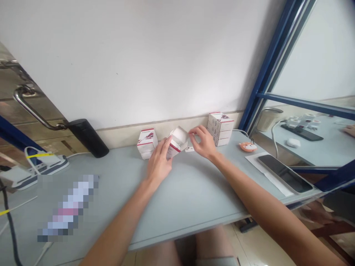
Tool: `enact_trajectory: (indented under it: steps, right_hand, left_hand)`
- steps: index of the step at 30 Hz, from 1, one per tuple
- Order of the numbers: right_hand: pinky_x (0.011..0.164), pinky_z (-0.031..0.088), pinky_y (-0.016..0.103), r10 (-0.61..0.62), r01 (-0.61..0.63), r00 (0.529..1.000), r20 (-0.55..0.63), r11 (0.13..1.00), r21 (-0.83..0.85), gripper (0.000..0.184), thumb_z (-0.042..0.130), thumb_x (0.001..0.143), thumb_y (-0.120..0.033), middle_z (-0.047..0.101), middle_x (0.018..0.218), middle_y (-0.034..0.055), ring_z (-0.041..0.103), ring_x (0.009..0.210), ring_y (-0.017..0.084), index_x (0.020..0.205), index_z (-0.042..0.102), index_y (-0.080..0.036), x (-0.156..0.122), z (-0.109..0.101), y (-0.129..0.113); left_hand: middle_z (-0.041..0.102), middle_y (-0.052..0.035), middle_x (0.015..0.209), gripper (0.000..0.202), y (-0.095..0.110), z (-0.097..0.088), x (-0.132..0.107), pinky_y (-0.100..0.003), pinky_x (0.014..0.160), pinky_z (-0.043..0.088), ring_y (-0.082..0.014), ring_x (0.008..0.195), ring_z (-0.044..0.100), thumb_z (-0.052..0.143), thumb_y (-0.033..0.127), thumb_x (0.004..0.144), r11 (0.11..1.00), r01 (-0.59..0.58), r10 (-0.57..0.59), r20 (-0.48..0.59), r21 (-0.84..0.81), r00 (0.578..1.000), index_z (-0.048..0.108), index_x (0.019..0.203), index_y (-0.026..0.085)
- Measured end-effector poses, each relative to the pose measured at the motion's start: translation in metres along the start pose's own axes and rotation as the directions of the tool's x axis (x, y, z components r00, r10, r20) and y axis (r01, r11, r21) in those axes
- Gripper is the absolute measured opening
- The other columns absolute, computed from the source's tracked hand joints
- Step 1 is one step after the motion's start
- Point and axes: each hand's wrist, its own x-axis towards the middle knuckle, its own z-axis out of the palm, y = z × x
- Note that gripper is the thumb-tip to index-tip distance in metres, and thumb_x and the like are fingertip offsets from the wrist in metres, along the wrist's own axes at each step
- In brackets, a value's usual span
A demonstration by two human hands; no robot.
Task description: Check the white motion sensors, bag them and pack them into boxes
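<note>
My left hand (pixel 158 159) grips a small white and red carton (pixel 176 142) that is tilted with its open end facing up. My right hand (pixel 203 140) is just to the right of it, its fingers pinched at the carton's open flap. A tiny white item (pixel 189 149) lies on the grey table (pixel 183 195) under my right hand. To the left a closed carton of the same kind (pixel 146 142) stands. A stack of the same cartons (pixel 220 128) stands against the wall to the right.
A black cylinder (pixel 88 136) leans at the wall on the left. A phone (pixel 284 173) lies on white paper at the right, beside a small orange object (pixel 247 146). A white device (pixel 41 162) sits far left. A blue frame (pixel 266 66) rises at the right.
</note>
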Motion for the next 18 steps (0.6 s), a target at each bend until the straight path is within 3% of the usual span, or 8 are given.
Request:
enact_trajectory:
  steps: [3, 6, 10, 14, 18]
  right_hand:
    - [0.091, 0.05, 0.041, -0.307, 0.302, 0.948, -0.084, 0.951, -0.066, 0.017, 0.057, 0.098, -0.025, 0.064, 0.118, 0.0113, 0.058, 0.101, 0.027, 0.108, 0.07, -0.024, -0.002, -0.005, -0.014]
    - [0.096, 0.048, 0.045, -0.392, 0.375, 0.916, -0.081, 0.911, -0.169, 0.027, 0.057, 0.092, -0.013, 0.061, 0.126, 0.0129, 0.055, 0.108, 0.029, 0.108, 0.075, -0.024, -0.006, 0.001, -0.023]
    - [0.109, 0.044, 0.049, -0.38, 0.387, 0.922, 0.074, 0.914, -0.122, 0.037, 0.054, 0.09, -0.007, 0.05, 0.146, 0.0113, 0.045, 0.134, 0.032, 0.109, 0.079, -0.027, -0.006, 0.005, -0.027]
    - [0.12, 0.036, 0.056, -0.274, 0.278, 0.947, 0.168, 0.961, -0.002, 0.034, 0.055, 0.094, -0.013, 0.038, 0.156, 0.0098, 0.031, 0.148, 0.035, 0.109, 0.081, -0.028, -0.004, 0.001, -0.025]
    - [0.123, 0.031, 0.061, -0.196, 0.164, 0.929, 0.313, 0.979, 0.125, 0.036, 0.053, 0.096, -0.013, 0.034, 0.16, 0.0087, 0.025, 0.153, 0.035, 0.111, 0.081, -0.029, -0.001, -0.006, -0.024]
  left_hand:
    - [0.043, -0.0037, 0.166, 0.098, -0.001, 0.0, 0.0, -0.045, 0.111, 0.055, -0.0301, 0.146, 0.052, 0.064, 0.006, 0.088, 1.0, -0.004, 0.004, 0.003, 0.011, 1.0, 0.018, 0.167, 0.041]
    - [0.043, -0.0031, 0.166, 0.099, -0.001, 0.0, 0.001, -0.045, 0.11, 0.055, -0.0303, 0.147, 0.051, 0.065, 0.007, 0.088, 1.0, -0.006, 0.006, 0.007, 0.016, 1.0, 0.016, 0.167, 0.042]
    - [0.043, -0.004, 0.166, 0.097, 0.0, 0.0, 0.001, -0.043, 0.105, 0.058, -0.0307, 0.145, 0.052, 0.065, 0.009, 0.089, 1.0, 0.008, -0.008, -0.005, 0.021, 1.0, 0.017, 0.167, 0.041]
    - [0.046, -0.0054, 0.164, 0.095, 0.002, -0.001, 0.001, -0.042, 0.1, 0.06, -0.0314, 0.14, 0.057, 0.066, 0.011, 0.09, 0.999, 0.025, -0.025, -0.003, 0.042, 1.0, 0.019, 0.167, 0.04]
    - [0.047, -0.0053, 0.163, 0.095, 0.002, -0.001, 0.001, -0.042, 0.098, 0.061, -0.031, 0.14, 0.058, 0.066, 0.01, 0.089, 0.998, 0.02, -0.02, -0.01, 0.053, 1.0, 0.019, 0.166, 0.04]
